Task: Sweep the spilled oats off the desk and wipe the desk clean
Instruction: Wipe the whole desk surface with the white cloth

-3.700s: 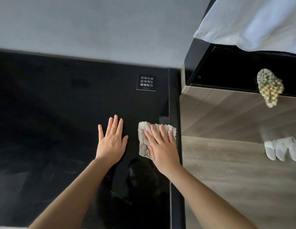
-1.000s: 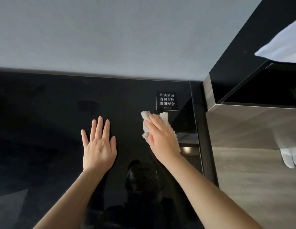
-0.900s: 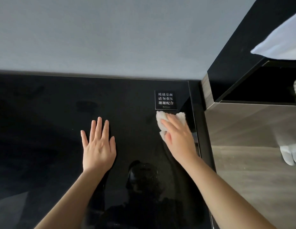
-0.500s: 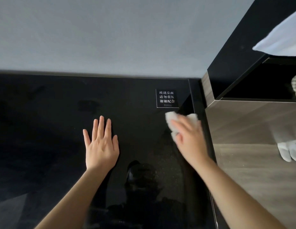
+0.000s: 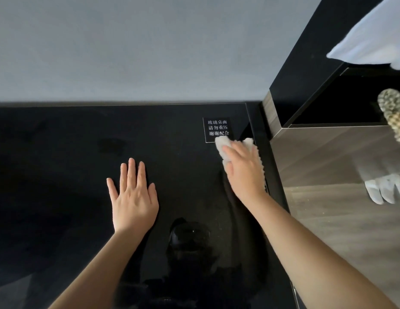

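- The right hand [image 5: 244, 172] lies over a pale, nubbly cloth [image 5: 221, 144] in the far right corner of the black counter [image 5: 60, 163], with the counter's edge just at its three o'clock.
- Its grip is loose. The fingers are nearly straight and press the cloth flat rather than clutching it. I cannot tell whether the thumb hooks an edge.
- The left hand [image 5: 133, 197] is at about eight o'clock from the cloth. It is spread palm-down on the bare glass, holding nothing and seemingly just bracing.
- A small printed label [image 5: 217, 128] touches the cloth at its twelve o'clock. It says the top is glass and asks for no heavy pressure.
- I can make out no oats on the dark surface, so this looks like the wiping stage, near its end.
- The cloth looks soft, light and floppy, and it should bunch if pushed from one edge. A flat palm on its middle is the better hold.
- The glass looks slick and breakable, so light, even strokes suit it.
- A wooden floor [image 5: 350, 230] lies beyond the counter at three o'clock.
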A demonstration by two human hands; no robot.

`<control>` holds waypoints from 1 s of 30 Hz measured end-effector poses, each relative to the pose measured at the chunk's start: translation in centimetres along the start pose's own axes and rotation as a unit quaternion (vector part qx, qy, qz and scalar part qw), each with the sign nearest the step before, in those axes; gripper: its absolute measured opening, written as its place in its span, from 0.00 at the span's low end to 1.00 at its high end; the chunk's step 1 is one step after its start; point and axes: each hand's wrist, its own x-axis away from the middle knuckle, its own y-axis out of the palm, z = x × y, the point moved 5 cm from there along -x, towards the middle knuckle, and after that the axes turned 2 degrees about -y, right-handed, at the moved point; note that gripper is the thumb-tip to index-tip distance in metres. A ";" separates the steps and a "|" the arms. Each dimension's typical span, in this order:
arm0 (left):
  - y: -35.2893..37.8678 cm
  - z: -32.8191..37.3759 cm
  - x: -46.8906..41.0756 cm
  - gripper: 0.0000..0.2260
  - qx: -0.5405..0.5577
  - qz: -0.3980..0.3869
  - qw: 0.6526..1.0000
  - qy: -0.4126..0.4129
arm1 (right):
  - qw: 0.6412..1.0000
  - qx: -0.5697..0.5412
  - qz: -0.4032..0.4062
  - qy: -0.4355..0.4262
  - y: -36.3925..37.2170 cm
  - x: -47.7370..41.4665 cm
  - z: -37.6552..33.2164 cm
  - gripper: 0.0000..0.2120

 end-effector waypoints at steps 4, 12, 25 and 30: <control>0.2 0.2 -0.1 0.26 -0.004 0.001 1.000 -0.001 | 0.996 -0.003 0.011 0.086 -0.3 -0.8 -1.0 0.23; 0.0 0.2 0.0 0.27 -0.004 0.001 1.000 -0.001 | 0.995 -0.082 0.058 0.010 0.1 -2.6 -0.8 0.15; -0.1 0.0 -0.1 0.26 0.036 0.005 0.999 -0.008 | 0.951 -0.222 -0.018 -0.216 1.3 1.0 -3.9 0.20; -0.1 0.1 -0.1 0.25 0.020 0.019 1.000 -0.010 | 0.991 -0.132 -0.012 -0.026 1.0 -2.4 -3.5 0.21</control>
